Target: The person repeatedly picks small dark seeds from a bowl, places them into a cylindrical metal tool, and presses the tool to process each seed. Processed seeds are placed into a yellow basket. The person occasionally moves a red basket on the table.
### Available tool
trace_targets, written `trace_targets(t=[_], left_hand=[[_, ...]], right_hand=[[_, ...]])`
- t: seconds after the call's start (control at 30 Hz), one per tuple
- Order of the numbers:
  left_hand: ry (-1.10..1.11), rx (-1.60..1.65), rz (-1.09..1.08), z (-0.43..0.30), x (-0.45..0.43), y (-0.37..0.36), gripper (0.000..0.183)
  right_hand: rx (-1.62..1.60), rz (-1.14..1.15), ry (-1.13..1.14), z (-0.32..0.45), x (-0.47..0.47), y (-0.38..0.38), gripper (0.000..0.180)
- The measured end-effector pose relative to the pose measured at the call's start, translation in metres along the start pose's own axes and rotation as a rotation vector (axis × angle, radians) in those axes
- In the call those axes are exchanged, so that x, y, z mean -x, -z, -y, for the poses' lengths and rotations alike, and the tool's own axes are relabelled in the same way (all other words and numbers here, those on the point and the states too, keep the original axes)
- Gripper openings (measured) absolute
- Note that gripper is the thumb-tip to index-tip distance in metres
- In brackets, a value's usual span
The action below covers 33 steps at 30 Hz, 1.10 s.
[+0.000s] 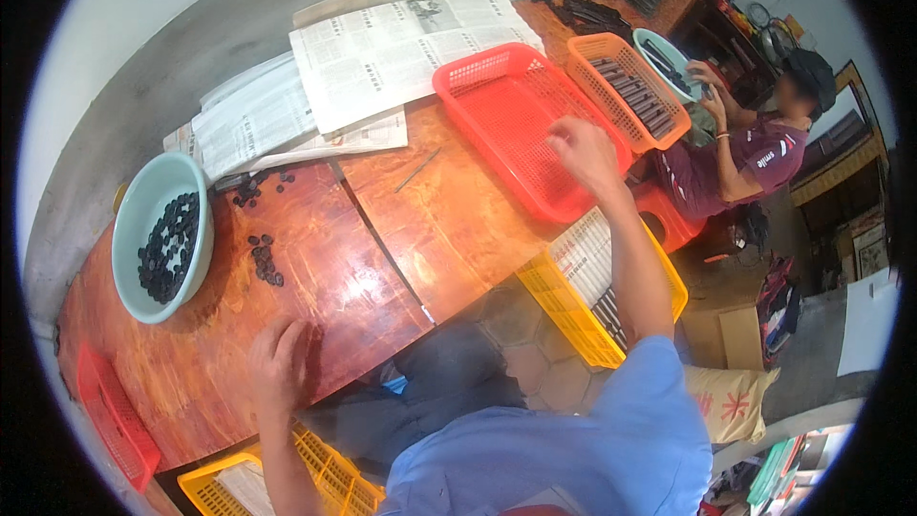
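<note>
My right hand (586, 156) hangs over the right side of a shallow red plastic mesh basket (487, 150) with its fingers bent. Whether anything is between those fingers is hidden. Low over the table's front edge is my left hand (278, 362), its fingers curled and nothing plainly visible in it. Beyond it lies a small group of black round pieces (265, 261) on the wooden tabletop (344, 258). More of these pieces (247, 192) are scattered near the newspapers. A pale green plastic basin (122, 251) at the left contains many black pieces (172, 240).
Newspaper sheets (372, 57) cover the back. A thin stick (417, 170) lies on the wood. An orange basket (584, 61) holds dark rods. Yellow crates (566, 326) stand below the front edge. At the right a co-worker (745, 150) handles something over another basin (648, 36).
</note>
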<state>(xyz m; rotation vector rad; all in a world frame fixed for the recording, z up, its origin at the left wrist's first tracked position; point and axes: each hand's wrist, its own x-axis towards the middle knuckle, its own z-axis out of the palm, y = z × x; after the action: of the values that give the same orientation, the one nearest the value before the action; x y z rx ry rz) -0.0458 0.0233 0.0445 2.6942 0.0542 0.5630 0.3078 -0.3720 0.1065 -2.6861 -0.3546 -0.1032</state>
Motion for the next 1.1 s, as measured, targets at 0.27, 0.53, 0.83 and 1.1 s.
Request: trace_targets(t=[0.27, 0.53, 0.83, 1.1], left_hand=[[0.130, 0.264, -0.067, -0.017, -0.016, -0.024, 0.015], [0.137, 0.557, -0.016, -0.043, -0.054, -0.048, 0.016], [0.546, 1.471, 0.303, -0.098, -0.112, -0.080, 0.087], [0.596, 1.385, -0.074, -0.095, -0.118, -0.093, 0.076]], right_hand=[[-0.068, -0.616, -0.335, -0.119, 0.020, -0.015, 0.051], [-1.123, -0.212, -0.450, -0.144, 0.026, -0.031, 0.040], [-1.196, -0.394, -0.195, -0.053, 0.058, -0.015, 0.052], [-1.043, -0.075, -0.043, 0.042, 0.081, -0.031, 0.058]])
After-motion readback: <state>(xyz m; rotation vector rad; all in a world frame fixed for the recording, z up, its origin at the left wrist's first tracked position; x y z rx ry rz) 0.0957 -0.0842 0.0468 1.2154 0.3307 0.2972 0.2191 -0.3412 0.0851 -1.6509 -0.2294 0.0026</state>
